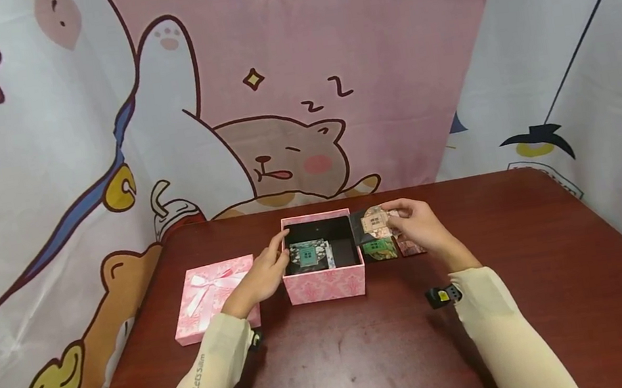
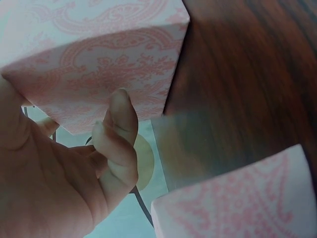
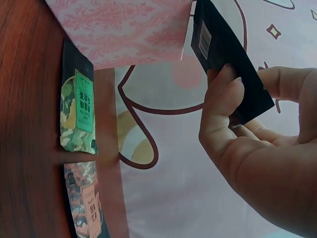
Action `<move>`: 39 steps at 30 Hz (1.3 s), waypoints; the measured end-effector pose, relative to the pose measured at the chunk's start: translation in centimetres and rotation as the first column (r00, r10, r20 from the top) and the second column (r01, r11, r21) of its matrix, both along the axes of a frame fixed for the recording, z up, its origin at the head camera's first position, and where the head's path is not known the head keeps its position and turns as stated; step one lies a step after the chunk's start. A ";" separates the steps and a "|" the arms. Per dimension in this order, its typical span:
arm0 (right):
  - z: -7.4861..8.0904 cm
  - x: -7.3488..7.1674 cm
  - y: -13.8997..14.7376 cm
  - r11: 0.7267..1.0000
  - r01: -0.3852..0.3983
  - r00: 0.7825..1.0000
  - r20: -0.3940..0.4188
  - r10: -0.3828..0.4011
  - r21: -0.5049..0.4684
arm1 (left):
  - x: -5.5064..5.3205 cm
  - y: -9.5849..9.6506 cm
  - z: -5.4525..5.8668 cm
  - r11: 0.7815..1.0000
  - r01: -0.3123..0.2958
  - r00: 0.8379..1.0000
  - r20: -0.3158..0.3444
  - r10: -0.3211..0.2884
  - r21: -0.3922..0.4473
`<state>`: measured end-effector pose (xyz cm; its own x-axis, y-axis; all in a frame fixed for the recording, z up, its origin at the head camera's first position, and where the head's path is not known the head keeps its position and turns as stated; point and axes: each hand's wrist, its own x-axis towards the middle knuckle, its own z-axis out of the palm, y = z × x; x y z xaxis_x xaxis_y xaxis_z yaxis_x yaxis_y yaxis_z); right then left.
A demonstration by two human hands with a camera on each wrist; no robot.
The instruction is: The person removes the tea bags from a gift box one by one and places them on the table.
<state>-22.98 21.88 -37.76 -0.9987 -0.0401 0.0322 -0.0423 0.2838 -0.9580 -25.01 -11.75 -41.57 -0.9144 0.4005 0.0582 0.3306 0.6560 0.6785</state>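
Observation:
A pink patterned box (image 1: 326,284) with a dark interior stands uncovered on the table. My left hand (image 1: 265,272) grips its left wall, with fingertips over the rim; in the left wrist view some fingers curl near its outer side. Inside lies a sachet with a teal label (image 1: 308,256), beside a paler item. My right hand (image 1: 420,226) pinches a flat black sachet with a beige label (image 1: 376,221) just past the box's right rim. The right wrist view shows its dark back (image 3: 230,64) with a barcode. Below it lie a green-labelled sachet (image 3: 79,106) and a reddish one (image 3: 85,201).
To the left of the box lies its pink lid (image 1: 206,295) with a ribbon bow. Everything stands on a dark red-brown wooden table (image 1: 533,242). A cartoon-printed cloth (image 1: 388,64) hangs behind the table's far edge.

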 end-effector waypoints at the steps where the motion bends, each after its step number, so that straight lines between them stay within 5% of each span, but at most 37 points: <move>1: 0.0 0.0 0.1 1.000 0.001 1.000 0.004 -0.001 -0.006 | 0.0 0.0 0.0 1.000 0.003 1.000 0.000 -0.003 0.001; 39: -0.4 0.5 4.8 0.996 0.030 0.999 0.021 -0.031 0.085 | -0.2 0.0 -0.3 1.000 0.006 0.999 0.033 -0.007 0.009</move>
<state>-22.51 26.65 -38.18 -0.9999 -0.0112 0.0076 -0.0111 0.3643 -0.9312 -25.22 -11.78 -41.87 -0.9133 0.4061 0.0317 0.3123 0.6481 0.6946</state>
